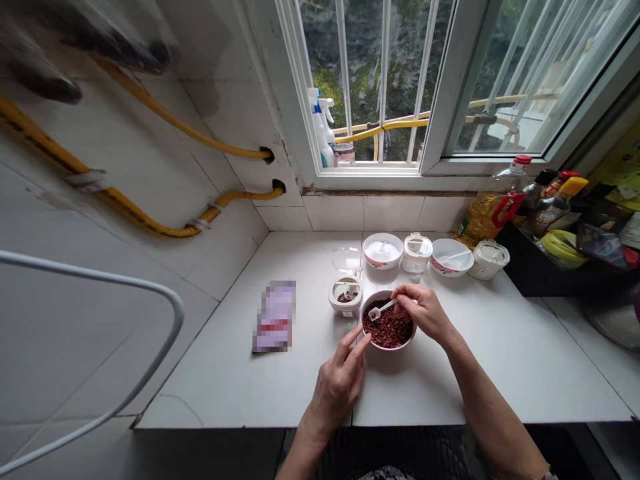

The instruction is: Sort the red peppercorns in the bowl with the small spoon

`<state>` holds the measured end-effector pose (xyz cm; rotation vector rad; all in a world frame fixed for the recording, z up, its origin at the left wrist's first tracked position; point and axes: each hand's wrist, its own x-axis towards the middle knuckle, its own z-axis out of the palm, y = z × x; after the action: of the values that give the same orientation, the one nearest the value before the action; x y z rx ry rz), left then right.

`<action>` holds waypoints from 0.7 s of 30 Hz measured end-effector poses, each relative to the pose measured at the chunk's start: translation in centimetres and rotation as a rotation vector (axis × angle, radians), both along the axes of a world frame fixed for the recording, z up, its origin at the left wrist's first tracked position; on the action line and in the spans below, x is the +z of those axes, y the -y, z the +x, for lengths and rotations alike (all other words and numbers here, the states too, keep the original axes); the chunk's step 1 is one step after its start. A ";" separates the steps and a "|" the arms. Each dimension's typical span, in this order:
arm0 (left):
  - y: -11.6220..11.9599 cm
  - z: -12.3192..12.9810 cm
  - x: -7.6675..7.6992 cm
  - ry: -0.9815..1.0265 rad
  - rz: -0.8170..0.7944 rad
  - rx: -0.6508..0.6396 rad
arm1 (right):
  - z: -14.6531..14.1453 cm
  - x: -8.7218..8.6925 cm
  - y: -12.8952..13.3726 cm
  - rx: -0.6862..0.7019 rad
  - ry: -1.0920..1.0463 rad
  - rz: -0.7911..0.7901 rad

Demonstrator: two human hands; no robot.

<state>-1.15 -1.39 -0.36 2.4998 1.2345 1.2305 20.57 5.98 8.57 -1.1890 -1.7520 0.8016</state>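
Note:
A white bowl with a pink rim [388,348] holds a heap of small dark red-brown dried grains [391,329], which look like Sichuan peppercorns. My left hand [340,379] has its fingertips on the bowl's left rim. Over the bowl, my right hand [421,312] is closed on the handle of a small white plastic spoon [383,309]. The spoon's scoop rests at the grains, towards the left side. Just left of the bowl stands a small seasoning jar [345,308] with a cream rim and some of the same grains inside. Behind it sits a clear lid [347,259].
Behind my hands stand a bowl of white powder [383,252], a lidded jar [417,253], a bowl with a white spoon [452,259] and another jar [491,260]. A blurred purple packet [275,317] lies left. An oil bottle [493,203] and a dark condiment rack [530,263] stand right.

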 end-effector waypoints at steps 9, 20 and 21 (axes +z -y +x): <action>0.0 0.1 0.1 0.013 0.004 -0.007 | 0.2 -1.0 -0.4 -0.068 0.209 0.109; 0.0 0.1 0.1 0.023 0.018 -0.012 | 0.1 -0.9 -0.5 -0.040 -0.024 -0.135; 0.0 0.1 0.1 0.022 0.019 -0.010 | 0.2 -0.9 -0.5 -0.049 -0.056 -0.159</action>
<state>-1.04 -1.35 -0.26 2.4954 1.2094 1.2699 20.75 6.48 7.67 -1.2960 -1.6318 0.9505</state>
